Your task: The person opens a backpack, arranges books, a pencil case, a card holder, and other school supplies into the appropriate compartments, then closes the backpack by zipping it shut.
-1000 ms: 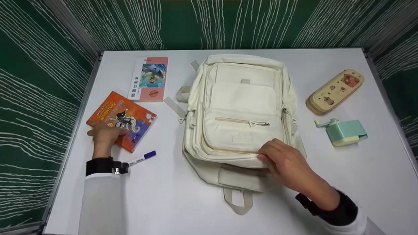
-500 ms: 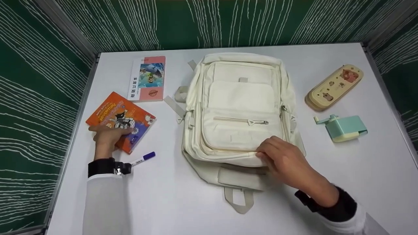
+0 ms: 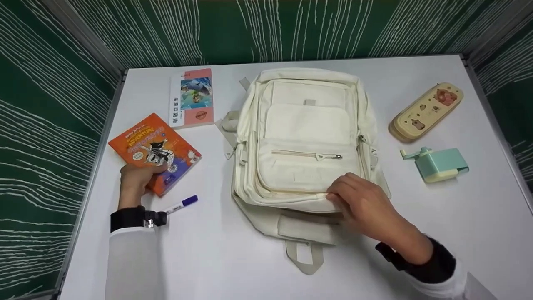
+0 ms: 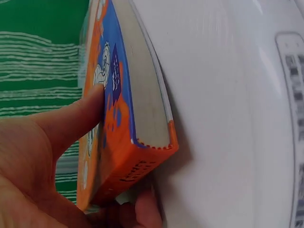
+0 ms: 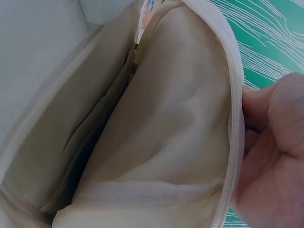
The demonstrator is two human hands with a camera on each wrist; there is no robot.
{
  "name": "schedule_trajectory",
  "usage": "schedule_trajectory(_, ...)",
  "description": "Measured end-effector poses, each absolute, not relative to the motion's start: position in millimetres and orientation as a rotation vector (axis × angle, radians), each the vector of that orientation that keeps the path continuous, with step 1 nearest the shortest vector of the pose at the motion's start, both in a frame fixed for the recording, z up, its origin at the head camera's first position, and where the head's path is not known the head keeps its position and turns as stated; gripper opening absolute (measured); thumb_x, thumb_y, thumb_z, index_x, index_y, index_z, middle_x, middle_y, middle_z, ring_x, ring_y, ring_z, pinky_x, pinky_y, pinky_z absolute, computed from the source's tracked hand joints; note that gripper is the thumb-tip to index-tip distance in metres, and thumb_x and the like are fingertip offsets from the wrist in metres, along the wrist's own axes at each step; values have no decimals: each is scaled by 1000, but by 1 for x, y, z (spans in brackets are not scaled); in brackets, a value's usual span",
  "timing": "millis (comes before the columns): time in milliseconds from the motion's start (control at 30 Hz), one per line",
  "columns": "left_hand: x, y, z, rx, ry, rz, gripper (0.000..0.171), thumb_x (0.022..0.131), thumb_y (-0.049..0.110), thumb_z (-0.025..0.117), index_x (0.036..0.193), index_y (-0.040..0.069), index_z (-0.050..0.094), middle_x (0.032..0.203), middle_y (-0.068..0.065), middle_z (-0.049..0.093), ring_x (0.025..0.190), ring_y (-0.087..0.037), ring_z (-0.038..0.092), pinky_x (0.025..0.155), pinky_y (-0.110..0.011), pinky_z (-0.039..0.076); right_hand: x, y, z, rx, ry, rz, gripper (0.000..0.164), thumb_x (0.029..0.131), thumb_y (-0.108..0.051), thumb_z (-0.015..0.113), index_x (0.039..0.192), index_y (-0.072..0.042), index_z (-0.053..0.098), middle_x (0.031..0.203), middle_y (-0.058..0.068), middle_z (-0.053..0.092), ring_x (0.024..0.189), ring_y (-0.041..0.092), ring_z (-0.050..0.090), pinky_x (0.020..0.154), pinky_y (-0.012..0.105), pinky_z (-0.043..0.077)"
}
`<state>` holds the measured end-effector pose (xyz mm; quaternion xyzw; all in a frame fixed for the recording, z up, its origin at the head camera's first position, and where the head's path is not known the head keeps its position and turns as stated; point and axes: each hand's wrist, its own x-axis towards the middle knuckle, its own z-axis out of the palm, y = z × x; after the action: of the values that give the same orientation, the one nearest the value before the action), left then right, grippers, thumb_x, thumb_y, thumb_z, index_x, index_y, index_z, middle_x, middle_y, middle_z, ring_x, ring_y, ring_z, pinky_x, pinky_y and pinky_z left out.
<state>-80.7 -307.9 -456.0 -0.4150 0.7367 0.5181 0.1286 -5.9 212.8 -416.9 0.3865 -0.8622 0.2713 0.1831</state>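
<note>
The book [image 3: 156,152], orange with a blue-purple corner and a black-and-white masked figure, is closed and sits slantwise, cover up, left of the backpack [image 3: 308,125]. The left hand [image 3: 135,179] grips it near its spine, thumb on the cover, fingers beneath; whether it is fully off the table [image 3: 216,258] is hard to tell. The cream backpack lies front up, its near end unzipped; the right hand [image 3: 362,204] holds the zipped edge away from the pale lining.

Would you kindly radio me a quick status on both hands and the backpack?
Left hand gripping orange book, thumb on top. Right hand holding backpack open by its edge. Purple-capped marker nearby, not between book and backpack.
</note>
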Motion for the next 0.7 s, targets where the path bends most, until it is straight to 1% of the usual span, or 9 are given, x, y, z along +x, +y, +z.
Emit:
schedule_trajectory(67,-79,-308,-455,-1189,2142,1538,89,90,23,84,154,-6,30,118,-9,60,87,-13,67,72,-26,58,-6,213,-416,1092,-2434,754,19,84,5,79,93,-8,68,88,0,66,80,16,60,67,34,52)
schedule_trajectory(167,-76,-308,-453,-1179,2117,1665,86,93,17,81,155,-5,26,119,-9,58,90,-13,67,75,-26,59,-7,213,-414,1098,-2435,745,17,86,3,78,93,-8,68,88,0,66,80,16,60,67,33,52)
schedule_trajectory(267,-72,-308,-451,-1172,2081,1818,75,96,9,75,154,-4,30,119,-9,58,93,-13,68,80,-26,60,-8,213,-412,1109,-2417,743,6,98,-7,70,93,-8,68,87,0,66,79,16,60,66,33,52)
schedule_trajectory(333,-68,-308,-449,-1155,2077,1883,67,98,7,71,153,-4,34,120,-9,59,95,-13,69,81,-27,60,-8,213,-410,1112,-2402,750,17,107,-16,61,93,-8,68,87,1,66,78,16,60,66,33,52)
schedule_trajectory(400,-64,-309,-446,-1155,2081,1896,65,101,9,68,153,-2,32,121,-8,58,97,-12,68,81,-26,60,-8,213,-408,1106,-2388,757,30,111,-24,51,93,-8,67,86,0,66,77,16,60,65,33,51)
schedule_trajectory(467,-60,-308,-444,-1148,2080,1923,65,101,11,67,153,-1,29,122,-8,57,97,-13,68,80,-26,60,-8,214,-404,1091,-2393,775,35,112,-28,47,93,-8,67,85,0,65,77,16,59,64,32,50)
schedule_trajectory(567,-53,-307,-442,-1131,2071,1968,66,102,11,66,153,2,25,122,-7,56,96,-12,68,79,-26,60,-8,216,-398,1061,-2412,811,33,112,-29,49,93,-7,66,85,0,64,77,16,58,65,32,49)
schedule_trajectory(700,-41,-307,-440,-1068,2059,2005,62,103,8,62,154,4,27,121,-7,58,94,-11,70,78,-27,60,-11,219,-388,1031,-2445,839,34,111,-30,49,94,-6,66,87,1,63,80,17,58,69,30,47)
